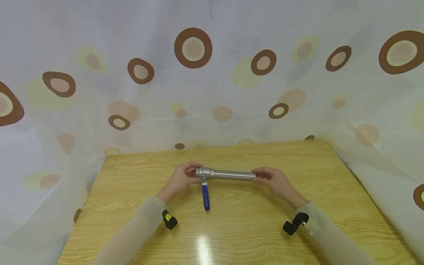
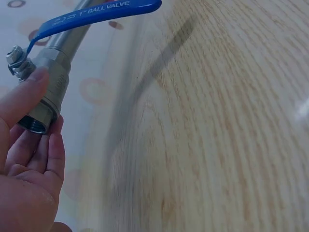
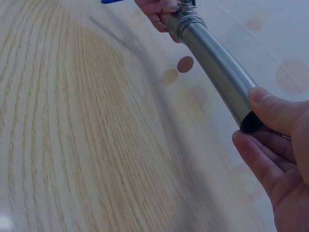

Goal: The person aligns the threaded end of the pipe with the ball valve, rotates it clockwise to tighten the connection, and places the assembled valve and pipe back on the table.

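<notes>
A steel ball valve with a blue lever handle is joined to a straight metal pipe. My left hand grips the valve at its open end, thumb on the body and fingers underneath, as the left wrist view shows. At the pipe's far end, my right hand pinches the tube between thumb and fingers. Valve and pipe are held level above the table, casting a shadow on it. The lever points toward me, square to the pipe. White lettering on the lever reads "1" BALL VALVE".
Beneath the hands lies a wood-grain table. A white sheet with brown and yellow circles hangs behind it and along both sides. Black wrist mounts sit on both sleeves.
</notes>
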Motion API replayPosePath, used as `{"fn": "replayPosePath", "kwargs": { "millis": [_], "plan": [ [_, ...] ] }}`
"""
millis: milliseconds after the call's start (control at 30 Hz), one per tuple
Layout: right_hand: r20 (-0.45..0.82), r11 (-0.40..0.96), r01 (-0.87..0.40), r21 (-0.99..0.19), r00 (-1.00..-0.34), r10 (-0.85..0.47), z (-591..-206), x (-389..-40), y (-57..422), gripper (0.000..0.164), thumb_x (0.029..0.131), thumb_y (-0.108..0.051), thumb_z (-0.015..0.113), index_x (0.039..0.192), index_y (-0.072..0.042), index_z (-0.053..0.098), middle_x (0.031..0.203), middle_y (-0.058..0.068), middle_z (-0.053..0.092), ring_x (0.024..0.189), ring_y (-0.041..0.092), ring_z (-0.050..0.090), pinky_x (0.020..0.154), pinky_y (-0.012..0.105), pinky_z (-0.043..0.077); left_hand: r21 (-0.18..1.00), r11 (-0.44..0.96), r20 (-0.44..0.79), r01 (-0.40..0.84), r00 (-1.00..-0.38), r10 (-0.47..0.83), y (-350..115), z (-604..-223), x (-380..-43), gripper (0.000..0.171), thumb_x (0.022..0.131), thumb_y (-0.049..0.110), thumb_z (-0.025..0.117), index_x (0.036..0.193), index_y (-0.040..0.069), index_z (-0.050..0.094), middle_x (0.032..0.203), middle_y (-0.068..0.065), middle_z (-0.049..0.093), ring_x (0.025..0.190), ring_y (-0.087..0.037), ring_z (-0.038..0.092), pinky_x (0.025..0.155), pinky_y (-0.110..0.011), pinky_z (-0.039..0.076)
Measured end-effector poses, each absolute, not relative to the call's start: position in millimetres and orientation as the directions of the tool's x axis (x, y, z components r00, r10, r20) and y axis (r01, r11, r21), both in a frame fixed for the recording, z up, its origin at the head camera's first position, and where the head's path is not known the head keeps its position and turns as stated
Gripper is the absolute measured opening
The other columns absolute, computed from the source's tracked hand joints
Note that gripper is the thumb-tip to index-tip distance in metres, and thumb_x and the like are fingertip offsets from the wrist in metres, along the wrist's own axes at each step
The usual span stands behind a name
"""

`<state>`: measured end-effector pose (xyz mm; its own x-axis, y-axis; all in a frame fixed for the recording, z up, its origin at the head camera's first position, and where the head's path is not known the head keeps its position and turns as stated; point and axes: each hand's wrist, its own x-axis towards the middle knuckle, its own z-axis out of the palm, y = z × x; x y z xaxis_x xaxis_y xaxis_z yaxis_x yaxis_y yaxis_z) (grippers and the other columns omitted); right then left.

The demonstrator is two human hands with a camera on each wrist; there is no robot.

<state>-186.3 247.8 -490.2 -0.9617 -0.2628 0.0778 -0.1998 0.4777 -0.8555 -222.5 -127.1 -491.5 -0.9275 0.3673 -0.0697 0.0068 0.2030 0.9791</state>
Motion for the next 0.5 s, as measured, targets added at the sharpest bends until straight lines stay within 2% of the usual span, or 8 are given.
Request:
{"fn": "replayPosePath", "kwargs": {
  "millis": [200,500],
  "plan": [
    [0.046,0.491,-0.166,-0.855,-0.968,-0.248,-499,-189,245,0.034,0.093,-0.016,0.078,0.124,-0.002,0.073,0.109,0.012,0.076,0.096,0.017,0.072,0.081,0.024,0.058,0.978,0.209,-0.078,-0.001,-0.929,0.361,-127,-497,-229,0.050,0.088,-0.001,0.079,0.135,0.003,0.064,0.137,-0.015,0.067,0.127,-0.034,0.063,0.107,-0.042,0.053],
    [0.028,0.511,-0.146,-0.847,-0.972,-0.231,-508,-193,240,0.033,0.092,-0.018,0.080,0.121,-0.002,0.074,0.114,0.013,0.076,0.094,0.013,0.069,0.079,0.022,0.056,0.978,0.206,-0.089,-0.017,-0.934,0.345,-126,-505,-235,0.052,0.088,-0.001,0.079,0.137,0.002,0.064,0.138,-0.019,0.065,0.126,-0.035,0.064,0.102,-0.040,0.056]
  ]
}}
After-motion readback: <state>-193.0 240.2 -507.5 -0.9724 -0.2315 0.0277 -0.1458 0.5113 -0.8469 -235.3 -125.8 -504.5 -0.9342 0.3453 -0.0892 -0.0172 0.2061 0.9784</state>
